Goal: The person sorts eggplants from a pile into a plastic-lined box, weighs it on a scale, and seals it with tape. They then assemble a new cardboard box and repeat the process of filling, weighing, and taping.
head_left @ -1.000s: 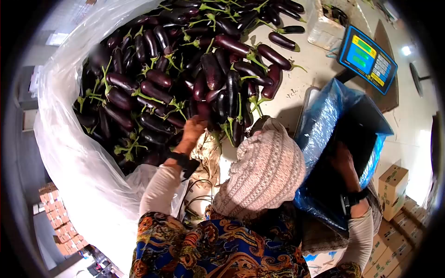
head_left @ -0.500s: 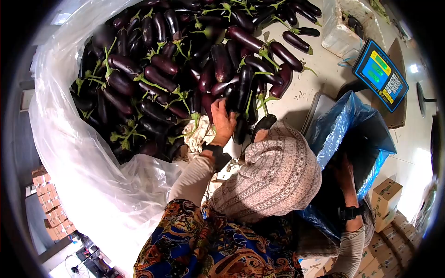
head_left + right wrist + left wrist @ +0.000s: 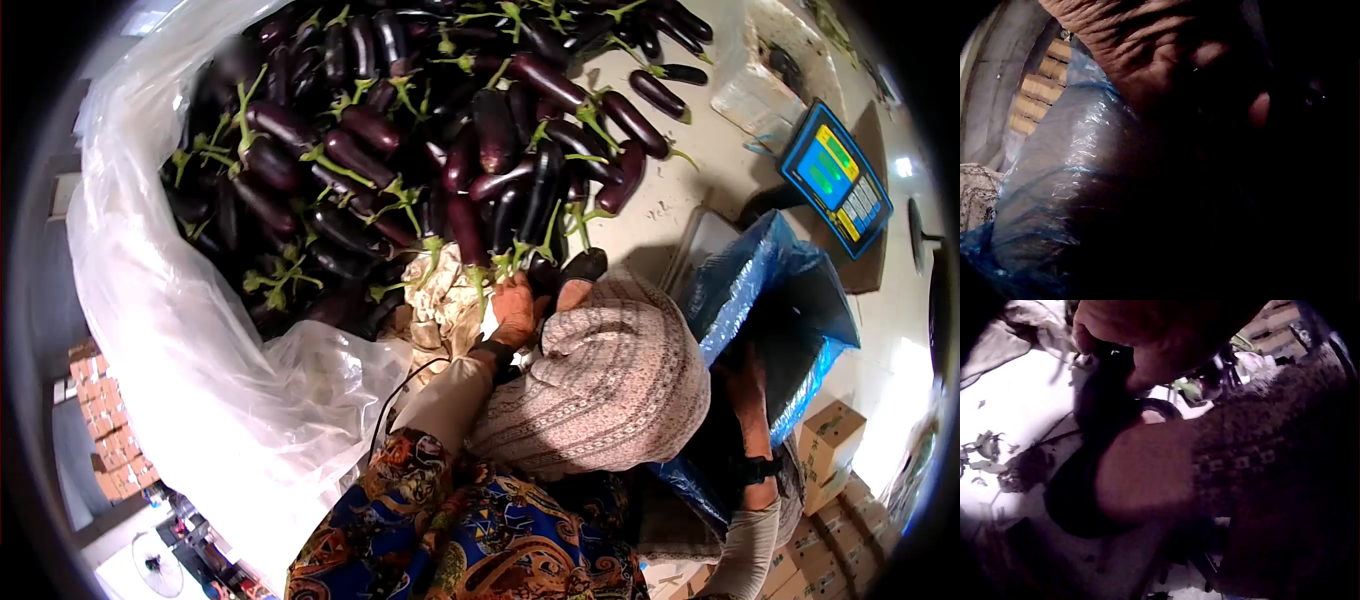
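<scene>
A big heap of dark purple eggplants (image 3: 495, 130) with green stems lies on the table. My left hand (image 3: 515, 310) is at the heap's near edge, fingertips right at several stems and beside a black shoe (image 3: 583, 266). In the left wrist view its fingers (image 3: 1166, 337) bend over something dark; I cannot tell whether they grip it. My right hand (image 3: 740, 380) reaches down into a dark container lined with a blue plastic bag (image 3: 735, 285). In the right wrist view the palm (image 3: 1154, 62) shows near the blue film, and the fingertips are lost in shadow.
A bent leg in patterned knit (image 3: 610, 370) lies between my arms. Crumpled cloth (image 3: 440, 300) is left of my left hand. Clear plastic sheeting (image 3: 130, 240) borders the heap. A scale display (image 3: 835, 180), a white foam box (image 3: 770, 90) and cardboard boxes (image 3: 830, 440) stand to the right.
My left hand has moved right and nearer to me along the heap's edge, off the eggplant it was touching. My right hand stays inside the blue-lined container. The head view has shifted slightly.
</scene>
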Action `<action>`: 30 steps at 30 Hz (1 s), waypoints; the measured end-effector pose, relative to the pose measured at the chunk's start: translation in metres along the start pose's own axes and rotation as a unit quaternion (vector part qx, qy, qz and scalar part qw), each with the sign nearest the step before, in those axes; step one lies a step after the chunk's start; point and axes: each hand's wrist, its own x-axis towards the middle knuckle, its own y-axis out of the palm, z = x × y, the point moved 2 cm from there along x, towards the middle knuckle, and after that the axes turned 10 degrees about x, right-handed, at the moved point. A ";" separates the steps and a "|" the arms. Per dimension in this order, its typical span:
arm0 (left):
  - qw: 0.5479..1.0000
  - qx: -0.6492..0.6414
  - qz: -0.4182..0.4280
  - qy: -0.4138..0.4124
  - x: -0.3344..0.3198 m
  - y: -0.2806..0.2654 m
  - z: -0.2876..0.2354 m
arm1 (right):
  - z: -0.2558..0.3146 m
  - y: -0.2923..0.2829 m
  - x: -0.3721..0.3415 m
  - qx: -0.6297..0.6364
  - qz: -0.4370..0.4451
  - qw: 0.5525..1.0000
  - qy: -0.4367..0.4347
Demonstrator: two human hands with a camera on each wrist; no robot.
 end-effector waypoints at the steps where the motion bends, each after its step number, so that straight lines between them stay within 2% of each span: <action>1: 0.999 -0.016 -0.027 -0.012 -0.001 0.007 0.005 | 0.001 0.003 0.003 0.010 0.009 1.000 -0.004; 2: 0.997 -0.057 -0.043 -0.018 0.004 0.010 0.006 | 0.003 0.003 0.004 0.062 0.020 0.997 -0.032; 4: 0.985 -0.162 -0.040 -0.040 0.011 0.028 0.007 | -0.015 0.005 0.003 0.032 -0.001 0.999 -0.037; 5: 0.981 -0.190 -0.044 -0.014 0.015 0.033 0.011 | -0.025 0.002 0.001 0.013 -0.015 0.999 -0.038; 6: 0.941 -0.337 0.008 0.015 0.018 0.045 0.017 | -0.020 0.001 -0.003 -0.021 -0.034 0.996 -0.074; 7: 0.878 -0.473 0.057 0.042 0.021 0.048 0.026 | -0.018 -0.001 -0.004 -0.028 -0.036 0.996 -0.074; 8: 0.860 -0.494 0.114 0.051 -0.007 -0.018 0.014 | -0.016 -0.001 -0.004 -0.033 -0.037 0.996 -0.077; 10: 0.875 -0.474 0.067 0.076 -0.002 -0.010 0.042 | -0.011 0.002 -0.001 0.006 -0.023 0.998 -0.062; 11: 0.855 -0.508 0.097 0.042 0.009 0.001 0.061 | -0.008 0.003 0.000 0.048 -0.009 0.998 -0.042; 13: 0.728 -0.648 0.218 0.050 -0.005 -0.064 0.058 | -0.001 0.004 -0.002 0.084 0.004 0.996 -0.018; 14: 0.695 -0.689 0.198 0.058 0.000 -0.069 0.063 | 0.003 0.003 -0.002 0.078 0.000 0.997 -0.017; 15: 0.654 -0.722 0.211 0.083 -0.008 -0.095 0.057 | 0.005 0.002 -0.001 0.073 -0.006 0.997 -0.016; 17: 0.653 -0.720 0.207 0.111 -0.012 -0.130 0.047 | 0.007 0.000 -0.002 0.068 -0.009 0.997 -0.028; 19: 0.628 -0.724 0.227 0.173 -0.013 -0.157 0.036 | 0.006 -0.004 -0.006 0.040 -0.013 0.999 -0.033; 24: 0.596 -0.748 0.248 0.154 -0.005 -0.175 0.026 | 0.019 -0.006 -0.006 -0.027 0.005 1.000 -0.015; 27: 0.586 -0.763 0.219 0.166 -0.010 -0.183 0.012 | 0.013 -0.016 -0.010 -0.094 -0.041 0.987 -0.120; 28: 0.572 -0.775 0.218 0.158 -0.013 -0.187 0.009 | 0.033 -0.027 -0.012 -0.112 -0.038 0.988 -0.094; 29: 0.562 -0.773 0.228 0.186 -0.020 -0.199 0.001 | 0.067 -0.040 -0.019 -0.070 -0.072 0.990 -0.101; 30: 0.566 -0.759 0.256 0.194 -0.023 -0.215 -0.006 | 0.056 -0.049 -0.012 -0.079 -0.127 0.983 -0.110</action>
